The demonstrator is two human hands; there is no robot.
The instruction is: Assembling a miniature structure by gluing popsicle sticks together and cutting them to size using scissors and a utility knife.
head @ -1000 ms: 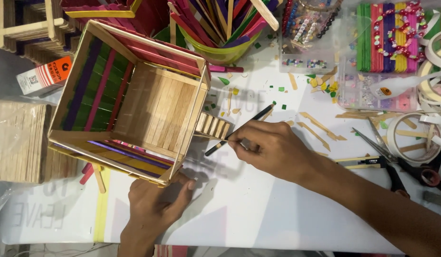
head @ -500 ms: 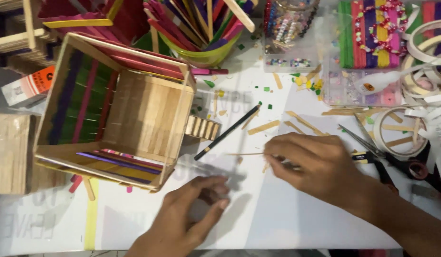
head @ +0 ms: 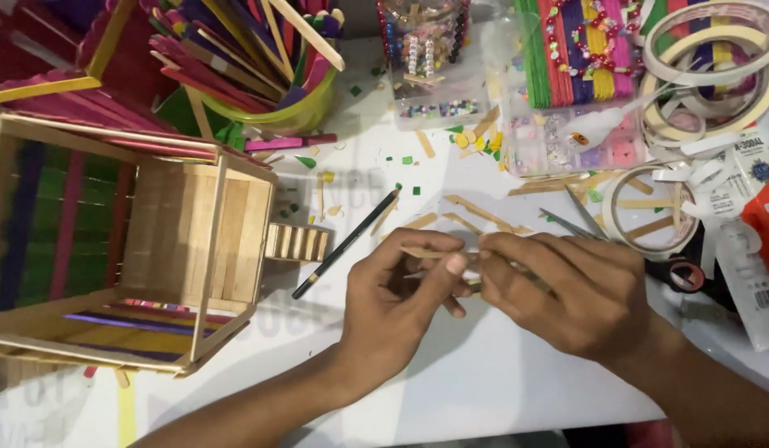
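Observation:
My left hand (head: 401,303) and my right hand (head: 567,290) meet over the white table (head: 484,390), both pinching a thin wooden craft stick (head: 426,252) held roughly level between the fingertips. A black pencil (head: 347,243) lies slanted just left of my left hand. An open house built from plain and coloured craft sticks (head: 127,249) stands at the left, a short stick step (head: 297,242) jutting from its side.
A green cup of coloured sticks (head: 260,58) stands at the back. Bead containers (head: 434,66), a stack of coloured sticks (head: 571,50), tape rolls (head: 716,58), a glue bottle (head: 600,126), scissors (head: 650,257) and loose stick pieces (head: 484,211) crowd the right and back.
My left hand rose from near the table's front edge to meet the right hand. Both hands now hold the stick. The camera moved closer.

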